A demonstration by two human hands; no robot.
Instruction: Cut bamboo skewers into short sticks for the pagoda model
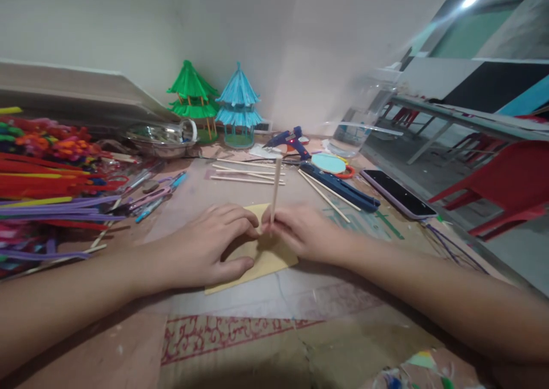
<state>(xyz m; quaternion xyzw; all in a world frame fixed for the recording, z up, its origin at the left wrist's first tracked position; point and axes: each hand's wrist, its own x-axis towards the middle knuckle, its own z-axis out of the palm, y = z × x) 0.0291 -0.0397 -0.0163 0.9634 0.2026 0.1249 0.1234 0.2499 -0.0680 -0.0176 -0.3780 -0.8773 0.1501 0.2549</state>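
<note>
Between the fingers of my right hand [304,231] is a thin wooden stick [275,191], held nearly upright. Its lower end is over a yellow sheet [266,266] on the table; I cannot tell whether the tip touches it. My left hand [223,240] rests on the sheet's left part with its fingers spread and the thumb apart. Several more wooden sticks [249,174] lie just beyond my hands. Two sticks [326,191] are beside and on a dark blue stapler-like tool [338,187] to the right.
A glue gun [291,140] with a red light stands at the back. Behind are a green pagoda model [193,100] and a blue one [238,106]. Colourful pipe cleaners [55,177] pile up at left. A phone [398,193] and a clear plastic jug [360,117] are at right.
</note>
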